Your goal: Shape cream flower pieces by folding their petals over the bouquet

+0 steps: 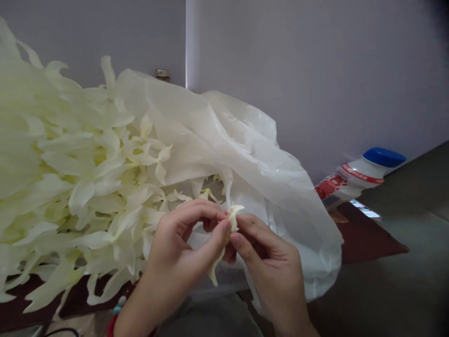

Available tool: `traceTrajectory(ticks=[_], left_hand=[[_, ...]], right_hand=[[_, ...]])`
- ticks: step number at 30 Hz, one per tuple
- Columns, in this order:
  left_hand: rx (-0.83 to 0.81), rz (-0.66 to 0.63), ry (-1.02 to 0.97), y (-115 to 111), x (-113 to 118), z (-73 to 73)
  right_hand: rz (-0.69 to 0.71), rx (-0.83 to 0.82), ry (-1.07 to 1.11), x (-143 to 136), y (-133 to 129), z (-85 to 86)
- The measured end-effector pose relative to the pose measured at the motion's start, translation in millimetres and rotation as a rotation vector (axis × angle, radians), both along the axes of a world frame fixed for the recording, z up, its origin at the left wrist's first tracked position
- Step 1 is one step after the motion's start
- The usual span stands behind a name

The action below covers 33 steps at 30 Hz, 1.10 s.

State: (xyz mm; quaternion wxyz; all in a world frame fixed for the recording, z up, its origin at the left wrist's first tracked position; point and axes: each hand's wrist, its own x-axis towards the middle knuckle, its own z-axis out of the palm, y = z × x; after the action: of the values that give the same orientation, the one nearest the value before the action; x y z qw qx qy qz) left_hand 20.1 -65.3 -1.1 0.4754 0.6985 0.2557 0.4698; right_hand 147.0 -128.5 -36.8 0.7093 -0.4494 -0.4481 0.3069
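Observation:
In front of me both hands meet over a small cream flower (234, 217) with curved petals. My left hand (185, 243) pinches it between thumb and fingers. My right hand (268, 262) is closed against its other side, fingertips touching or very near the left ones; exactly what those fingers grip is partly hidden. A pale petal hangs below the fingers. A large heap of similar cream-yellow flowers (87, 164) fills the left side. Behind the hands spreads a crumpled white plastic bag (245, 135), with a few small flowers (208, 193) showing at its opening.
A white bottle (358, 178) with a blue cap and red label leans at the right, beyond the bag. Below it lie a dark red surface (372, 238) and a bright, screen-like object (365, 208). A pale wall (308, 61) stands behind; a small jar-like thing (162, 75) is at the back.

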Motion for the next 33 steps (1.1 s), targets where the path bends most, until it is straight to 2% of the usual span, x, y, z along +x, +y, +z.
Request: traceTrajectory(ticks=[2,5,8,11,14,20,23,28,33], left_hand=[[0.118,0.037,0.045,-1.8,1.5,-1.5],[0.252,0.095,0.093,-3.9,4.0,-2.6],[0.261,0.113,0.096,-5.3,7.1,-2.9],[0.222,0.116,0.087,-6.5,10.3,-3.7],[0.200,0.139,0.067,-8.4,12.4,-6.5],[0.176,0.138,0.053,-9.7,12.1,-11.7],[0.238,0.107,0.062,-7.5,10.0,-9.3],[0.443,0.093,0.119,-5.2,5.6,-7.8],[0.375,0.075,0.202,-1.4,6.6,-8.9]], right_hand=[[-0.062,0.041,-0.086,0.2,0.0,-0.6],[-0.240,0.097,-0.278,-1.5,0.0,-5.6],[-0.401,0.119,-0.380,-4.6,0.5,-10.0],[-0.442,0.061,-0.348,-6.2,2.3,-8.8],[-0.425,-0.011,-0.215,-5.4,5.7,-4.3],[-0.342,-0.090,0.001,-2.6,9.8,1.2],[-0.266,-0.137,0.082,0.2,8.9,2.0],[-0.020,-0.226,0.227,10.2,10.6,2.6],[0.251,-0.239,0.447,16.7,14.5,3.0]])
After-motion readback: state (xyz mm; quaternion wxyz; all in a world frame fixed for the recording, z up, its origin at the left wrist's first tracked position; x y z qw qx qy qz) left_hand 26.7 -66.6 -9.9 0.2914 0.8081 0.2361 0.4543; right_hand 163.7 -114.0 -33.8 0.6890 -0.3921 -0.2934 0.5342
